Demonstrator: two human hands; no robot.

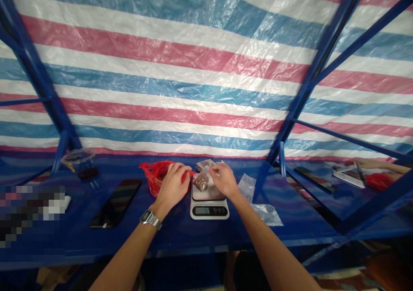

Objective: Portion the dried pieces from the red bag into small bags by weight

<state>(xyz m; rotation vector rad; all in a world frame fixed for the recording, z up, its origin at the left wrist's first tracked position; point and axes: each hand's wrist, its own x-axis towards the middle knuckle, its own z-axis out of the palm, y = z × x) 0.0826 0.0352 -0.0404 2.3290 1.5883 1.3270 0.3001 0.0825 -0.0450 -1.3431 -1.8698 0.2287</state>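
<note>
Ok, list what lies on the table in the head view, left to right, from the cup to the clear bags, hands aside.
Cup, phone, red bag, scale, clear bags.

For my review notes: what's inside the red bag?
Inside the red bag, brownish contents show, too small to identify; the left hand covers part, and the bag itself hides more.

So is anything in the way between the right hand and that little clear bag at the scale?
Nothing visible: the right hand holds the clear bag at its upper end, over the scale. The left hand is off to the side at the red bag, not between them.
</note>
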